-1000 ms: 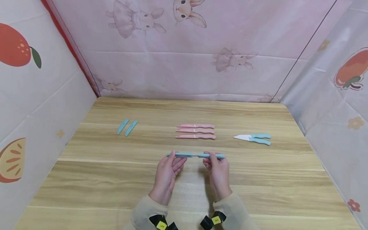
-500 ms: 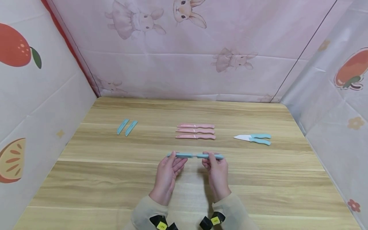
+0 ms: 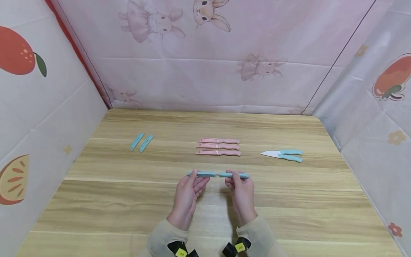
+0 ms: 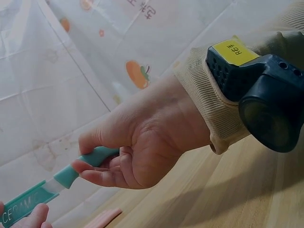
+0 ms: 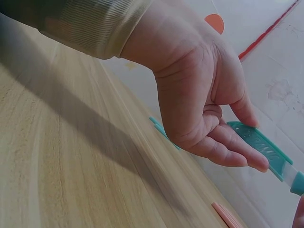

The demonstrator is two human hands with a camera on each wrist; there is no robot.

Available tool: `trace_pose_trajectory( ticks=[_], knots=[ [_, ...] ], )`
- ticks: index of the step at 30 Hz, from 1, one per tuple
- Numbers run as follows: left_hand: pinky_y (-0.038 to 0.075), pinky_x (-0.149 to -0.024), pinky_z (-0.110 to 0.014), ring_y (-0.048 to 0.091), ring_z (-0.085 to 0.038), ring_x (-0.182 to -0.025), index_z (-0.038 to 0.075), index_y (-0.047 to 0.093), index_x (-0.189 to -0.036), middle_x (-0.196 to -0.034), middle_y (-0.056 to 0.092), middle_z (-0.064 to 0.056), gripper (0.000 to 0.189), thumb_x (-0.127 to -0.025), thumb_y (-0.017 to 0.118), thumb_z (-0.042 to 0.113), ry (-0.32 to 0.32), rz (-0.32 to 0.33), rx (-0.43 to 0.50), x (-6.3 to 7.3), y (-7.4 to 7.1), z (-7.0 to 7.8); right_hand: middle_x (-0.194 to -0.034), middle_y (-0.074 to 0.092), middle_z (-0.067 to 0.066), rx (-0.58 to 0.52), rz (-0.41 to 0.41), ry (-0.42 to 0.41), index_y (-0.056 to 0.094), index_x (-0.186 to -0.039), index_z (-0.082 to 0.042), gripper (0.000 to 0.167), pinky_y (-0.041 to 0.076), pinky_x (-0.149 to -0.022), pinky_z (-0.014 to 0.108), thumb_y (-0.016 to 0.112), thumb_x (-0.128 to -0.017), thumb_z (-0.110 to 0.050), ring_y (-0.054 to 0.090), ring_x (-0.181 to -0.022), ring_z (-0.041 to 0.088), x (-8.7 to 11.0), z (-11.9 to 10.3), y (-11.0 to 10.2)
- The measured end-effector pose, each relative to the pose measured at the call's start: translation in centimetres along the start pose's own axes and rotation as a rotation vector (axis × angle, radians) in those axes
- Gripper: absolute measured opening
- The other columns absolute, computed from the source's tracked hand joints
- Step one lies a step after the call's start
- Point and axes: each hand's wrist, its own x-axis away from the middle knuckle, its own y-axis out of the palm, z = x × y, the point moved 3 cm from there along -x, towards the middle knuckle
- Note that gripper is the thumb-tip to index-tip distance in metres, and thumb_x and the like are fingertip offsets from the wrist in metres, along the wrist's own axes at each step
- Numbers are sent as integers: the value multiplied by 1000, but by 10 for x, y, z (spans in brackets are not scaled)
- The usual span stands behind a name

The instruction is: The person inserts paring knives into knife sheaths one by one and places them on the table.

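Our right hand (image 3: 243, 196) sits slightly further left now, narrowing the gap between the blue handle (image 3: 244, 175) and the blue sheath (image 3: 207, 174) to a thin strip of blade (image 3: 217, 175). We pinch the handle between right thumb and fingers; our left hand (image 3: 187, 200) pinches the sheath toward its far end, likely leaving its mouth free. We hold both pieces in line above the table (image 3: 96, 200), presumably keeping the blade straight. Beyond lie three pink knives (image 3: 218, 146); two loose sheaths (image 3: 137, 142) and two blue knives (image 3: 290, 158) flank them, apparently sorted by side.
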Motion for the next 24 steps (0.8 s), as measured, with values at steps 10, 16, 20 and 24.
trace_pose_trajectory(
  ticks=[10,16,20,24],
  knots=[
    [48,-88,-42,65,-22,-96,-6,48,-113,-105,66,-18,43,-98,47,34,1,-2,0,1,1,0,-90,67,12,7,2,-1,48,-94,2,13,53,-65,22,49,-97,-10,61,-65,8,-1,1,0],
    [48,-89,-42,65,-23,-97,-5,49,-112,-106,66,-19,41,-98,47,34,-5,4,6,1,1,0,-92,66,13,20,3,11,48,-95,3,15,54,-67,23,49,-97,-12,61,-66,9,0,1,0],
    [48,-89,-42,65,-22,-97,-4,49,-111,-106,66,-18,39,-98,47,33,-9,8,9,2,1,0,-92,66,11,18,0,19,47,-97,3,16,53,-68,23,49,-98,-13,61,-67,9,0,1,1],
    [48,-89,-42,65,-22,-97,-3,49,-112,-107,66,-19,39,-99,46,33,-13,8,7,2,2,0,-94,66,13,13,-5,26,47,-98,3,16,53,-68,23,48,-98,-13,61,-68,9,0,1,1]
  ],
)
